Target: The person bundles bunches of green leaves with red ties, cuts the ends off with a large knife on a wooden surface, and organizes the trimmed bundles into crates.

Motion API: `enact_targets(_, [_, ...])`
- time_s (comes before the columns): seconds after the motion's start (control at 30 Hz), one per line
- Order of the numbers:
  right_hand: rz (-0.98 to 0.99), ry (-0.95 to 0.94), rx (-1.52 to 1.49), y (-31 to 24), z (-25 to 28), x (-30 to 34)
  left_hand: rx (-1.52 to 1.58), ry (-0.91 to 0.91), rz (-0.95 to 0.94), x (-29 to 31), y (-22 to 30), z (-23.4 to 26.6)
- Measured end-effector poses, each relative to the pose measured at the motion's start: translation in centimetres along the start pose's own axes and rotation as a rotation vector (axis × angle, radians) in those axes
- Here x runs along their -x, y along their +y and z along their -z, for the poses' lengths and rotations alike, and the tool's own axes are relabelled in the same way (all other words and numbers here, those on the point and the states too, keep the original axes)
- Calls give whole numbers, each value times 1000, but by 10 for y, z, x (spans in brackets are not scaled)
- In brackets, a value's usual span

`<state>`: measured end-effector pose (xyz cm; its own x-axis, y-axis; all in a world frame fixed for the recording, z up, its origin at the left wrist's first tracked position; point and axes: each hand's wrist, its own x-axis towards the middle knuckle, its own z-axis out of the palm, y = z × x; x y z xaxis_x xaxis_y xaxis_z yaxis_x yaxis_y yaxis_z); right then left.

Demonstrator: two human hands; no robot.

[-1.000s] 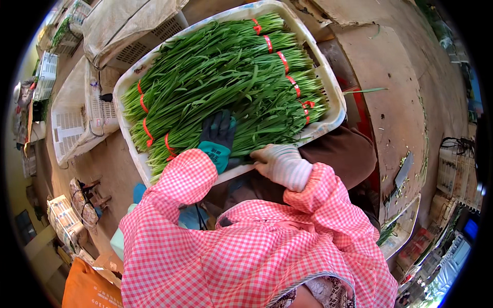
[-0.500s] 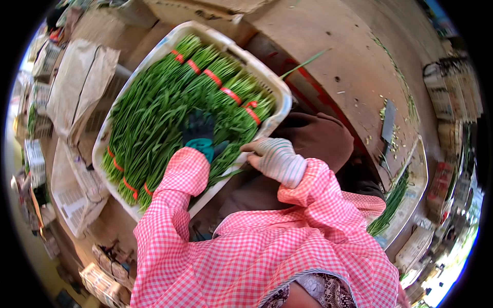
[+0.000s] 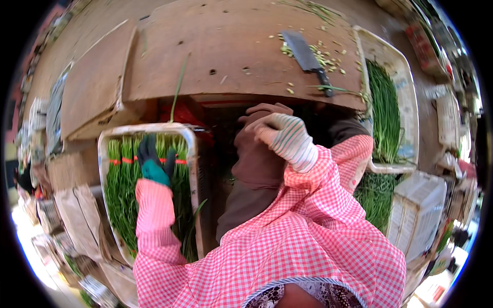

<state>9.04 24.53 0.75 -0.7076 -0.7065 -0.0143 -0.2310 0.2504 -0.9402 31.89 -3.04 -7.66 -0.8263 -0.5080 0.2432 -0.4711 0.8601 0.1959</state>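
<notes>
Greens point(image 3: 120, 200) lie in a white crate point(image 3: 192, 154) on the left, bunched, with at least four red bands point(image 3: 114, 161) across their far ends; the left hand point(image 3: 153, 163) and its sleeve hide part of the row, so the full count is uncertain. Lettering on that hand's teal cuff, visible a second ago, is too small and turned to make out now. Since then the view has swung round, putting the crate farther left, and the left hand has gone from the leaves to the banded ends, where its dark gloved fingers lie stretched out, thumb apart. The right hand point(image 3: 290, 141), in a striped glove, has left the crate's rim and is now over the brown trouser leg point(image 3: 251, 159), fingers bent; whether they grip anything is unclear. One loose leaf point(image 3: 179, 87) pokes over the crate's far rim toward the board point(image 3: 231, 46). On the board's far right lies one knife point(image 3: 302, 50) among chopped bits point(image 3: 331, 62), too many to count. Right of the board, one more crate point(image 3: 409, 120) holds long leaves point(image 3: 382, 113).
</notes>
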Motion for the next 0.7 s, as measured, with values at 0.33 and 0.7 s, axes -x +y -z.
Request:
enact_targets(0.33, [-539, 525, -121, 54, 132, 74, -102, -553, -258, -88, 69, -119])
enact_targets(0.7, [-528, 709, 439, 140, 225, 129, 282, -400, -516, -76, 151, -77])
